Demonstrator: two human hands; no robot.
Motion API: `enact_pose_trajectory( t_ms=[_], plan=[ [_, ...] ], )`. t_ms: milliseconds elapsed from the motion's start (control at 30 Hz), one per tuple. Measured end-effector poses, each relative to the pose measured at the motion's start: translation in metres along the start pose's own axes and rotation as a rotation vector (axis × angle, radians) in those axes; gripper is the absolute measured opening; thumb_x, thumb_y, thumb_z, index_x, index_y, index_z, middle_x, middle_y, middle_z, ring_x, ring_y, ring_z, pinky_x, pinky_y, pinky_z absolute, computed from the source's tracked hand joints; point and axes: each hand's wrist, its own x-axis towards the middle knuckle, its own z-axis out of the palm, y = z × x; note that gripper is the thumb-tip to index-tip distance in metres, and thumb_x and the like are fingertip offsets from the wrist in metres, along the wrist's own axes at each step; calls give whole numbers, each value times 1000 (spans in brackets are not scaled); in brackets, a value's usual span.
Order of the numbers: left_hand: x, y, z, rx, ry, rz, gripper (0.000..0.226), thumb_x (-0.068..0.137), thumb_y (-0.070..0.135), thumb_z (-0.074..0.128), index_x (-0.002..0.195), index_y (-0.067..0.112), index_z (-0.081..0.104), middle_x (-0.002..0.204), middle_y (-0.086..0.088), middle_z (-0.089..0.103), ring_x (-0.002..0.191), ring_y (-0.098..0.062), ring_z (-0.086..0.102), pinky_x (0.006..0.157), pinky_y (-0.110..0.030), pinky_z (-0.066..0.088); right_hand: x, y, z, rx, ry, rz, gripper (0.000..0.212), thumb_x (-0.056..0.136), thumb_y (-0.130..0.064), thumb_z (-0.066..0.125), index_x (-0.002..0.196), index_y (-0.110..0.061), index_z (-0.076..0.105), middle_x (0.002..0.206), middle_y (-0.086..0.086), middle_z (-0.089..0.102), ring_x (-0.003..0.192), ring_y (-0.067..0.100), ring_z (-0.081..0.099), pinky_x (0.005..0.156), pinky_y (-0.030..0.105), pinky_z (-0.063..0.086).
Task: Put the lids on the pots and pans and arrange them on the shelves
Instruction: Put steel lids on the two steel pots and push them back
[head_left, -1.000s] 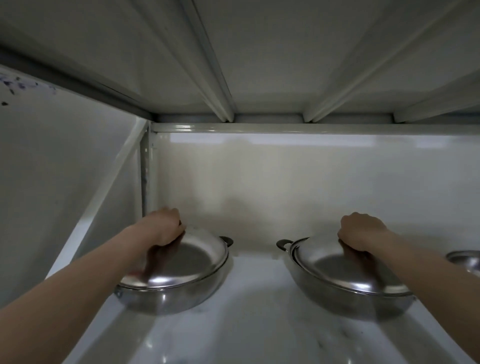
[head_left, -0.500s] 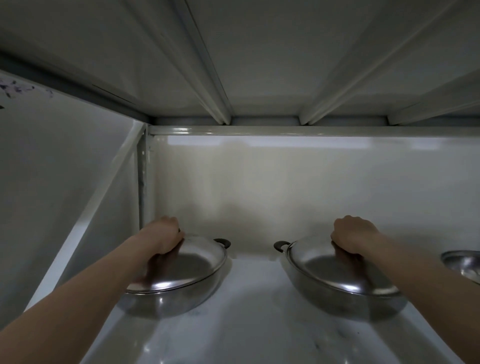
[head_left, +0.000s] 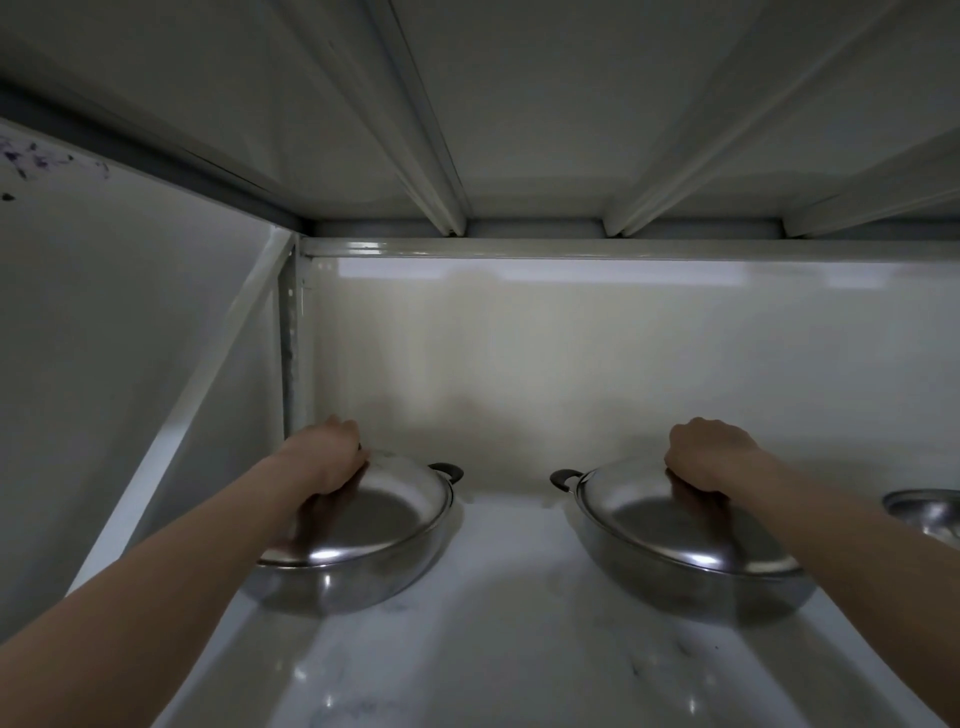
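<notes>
left hand (head_left: 332, 457) clenched on left pan lid (head_left: 374, 514) | right hand (head_left: 709, 457) gripping right pan lid (head_left: 670, 530) | both pans slid deeper onto shelf (head_left: 519, 623); placement nearly done

There is a single view, worn on the person's head, looking forward and slightly down into a shelf bay from close in front. The shelf board (head_left: 498, 649) fills the 6 o'clock part of the frame, the back wall (head_left: 571, 364) sits at centre, and the underside of the upper shelf (head_left: 519, 104) spreads across 12 o'clock. Both forearms enter from 7 and 5 o'clock. The wide lens bends the edges outward.
</notes>
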Motion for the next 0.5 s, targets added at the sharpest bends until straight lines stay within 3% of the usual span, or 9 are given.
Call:
enact_pose_trajectory(
  t_ms=[500],
  plan=[
    [2, -3, 3, -37, -19, 39, 38, 95, 41, 38, 111, 9, 51, 120, -16, 53, 109, -31, 54, 94, -36, 43, -5, -1, -6, 18, -47, -32, 32, 93, -20, 38, 117, -6, 53, 120, 14, 54, 107, 29, 54, 77, 31, 40]
  ],
)
